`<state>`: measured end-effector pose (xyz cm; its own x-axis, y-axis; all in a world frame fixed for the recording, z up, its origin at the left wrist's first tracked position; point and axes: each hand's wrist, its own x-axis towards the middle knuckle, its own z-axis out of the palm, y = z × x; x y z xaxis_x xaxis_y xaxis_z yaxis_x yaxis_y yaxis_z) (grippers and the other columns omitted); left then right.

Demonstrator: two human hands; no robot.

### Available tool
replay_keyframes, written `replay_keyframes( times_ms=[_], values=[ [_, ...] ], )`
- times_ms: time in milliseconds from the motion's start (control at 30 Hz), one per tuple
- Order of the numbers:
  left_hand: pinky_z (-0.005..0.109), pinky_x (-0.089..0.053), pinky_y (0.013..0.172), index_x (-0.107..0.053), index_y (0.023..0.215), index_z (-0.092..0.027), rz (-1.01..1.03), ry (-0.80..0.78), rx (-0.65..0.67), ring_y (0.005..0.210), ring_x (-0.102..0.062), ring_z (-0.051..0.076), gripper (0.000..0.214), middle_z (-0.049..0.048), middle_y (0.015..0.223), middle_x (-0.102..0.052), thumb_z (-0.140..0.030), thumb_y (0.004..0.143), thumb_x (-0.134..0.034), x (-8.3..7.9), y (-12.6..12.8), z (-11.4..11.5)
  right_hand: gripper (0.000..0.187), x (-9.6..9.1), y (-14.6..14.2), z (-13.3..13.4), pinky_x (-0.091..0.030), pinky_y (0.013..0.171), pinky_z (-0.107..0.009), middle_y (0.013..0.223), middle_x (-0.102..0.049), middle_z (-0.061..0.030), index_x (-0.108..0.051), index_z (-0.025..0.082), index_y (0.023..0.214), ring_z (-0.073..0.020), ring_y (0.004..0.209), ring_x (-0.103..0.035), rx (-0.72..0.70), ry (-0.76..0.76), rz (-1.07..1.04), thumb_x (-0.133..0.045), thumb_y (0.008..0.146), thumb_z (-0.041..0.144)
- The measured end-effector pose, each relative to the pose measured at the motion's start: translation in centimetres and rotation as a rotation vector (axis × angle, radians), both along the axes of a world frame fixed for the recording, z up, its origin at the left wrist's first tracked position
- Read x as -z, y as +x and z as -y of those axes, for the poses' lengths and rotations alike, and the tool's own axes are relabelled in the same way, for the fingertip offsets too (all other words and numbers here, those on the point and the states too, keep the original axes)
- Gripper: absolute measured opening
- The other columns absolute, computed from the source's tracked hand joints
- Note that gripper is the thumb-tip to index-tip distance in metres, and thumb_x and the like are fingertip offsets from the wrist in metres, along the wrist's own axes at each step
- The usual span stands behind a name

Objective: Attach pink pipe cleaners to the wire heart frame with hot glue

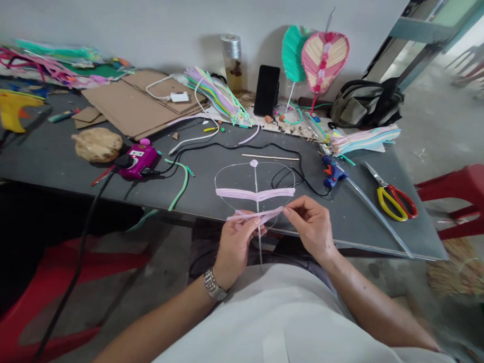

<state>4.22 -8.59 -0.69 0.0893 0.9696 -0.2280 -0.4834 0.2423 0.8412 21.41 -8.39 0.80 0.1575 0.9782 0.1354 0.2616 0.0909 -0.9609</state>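
Between my hands is a round thin wire frame (215,176) with a central stick (260,248) and a small lilac knob (254,163) on top. A band of lilac pipe cleaners (237,193) spans the frame in a shallow V. Below that band, my left hand (236,237) is closed around a loose lilac pipe cleaner (275,213) where it crosses the stick; the fingers behind are partly hidden. My right hand (314,224) pinches the right end of this pipe cleaner between thumb and forefinger.
Scissors (392,194) and a blue glue gun (333,171) with a long clear glue stick lie to the right. Left are a purple power socket (136,159) and cardboard (137,103). Behind stand a phone (267,89), a bottle (232,62) and a finished pink fan (324,60).
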Motion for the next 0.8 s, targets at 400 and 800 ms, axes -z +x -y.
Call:
replay_keyframes(
  times_ms=[400, 800],
  values=[
    [0.025, -0.052, 0.067, -0.075, 0.087, -0.015, 0.011, -0.044, 0.061, 0.069, -0.065, 0.014, 0.022, 0.0023, 0.074, -0.072, -0.029, 0.072, -0.084, 0.1, -0.4, 0.2, 0.025, -0.6, 0.7, 0.4, -0.038, 0.055, -0.025, 0.066, -0.063, 0.0002, -0.069, 0.018, 0.075, -0.0116, 0.059, -0.05, -0.134, -0.09, -0.053, -0.076, 0.082, 0.041],
    [0.026, -0.054, 0.071, -0.075, 0.082, -0.014, -0.002, -0.11, 0.107, 0.072, -0.067, 0.015, 0.024, 0.004, 0.078, -0.074, -0.028, 0.067, -0.089, 0.4, -1.0, 1.5, 0.027, 0.1, 0.4, 1.8, -0.034, 0.049, -0.024, 0.056, -0.056, 0.0028, -0.067, 0.018, 0.068, -0.0098, 0.051, -0.042, -0.077, -0.155, -0.081, -0.077, 0.077, 0.041]
  ],
)
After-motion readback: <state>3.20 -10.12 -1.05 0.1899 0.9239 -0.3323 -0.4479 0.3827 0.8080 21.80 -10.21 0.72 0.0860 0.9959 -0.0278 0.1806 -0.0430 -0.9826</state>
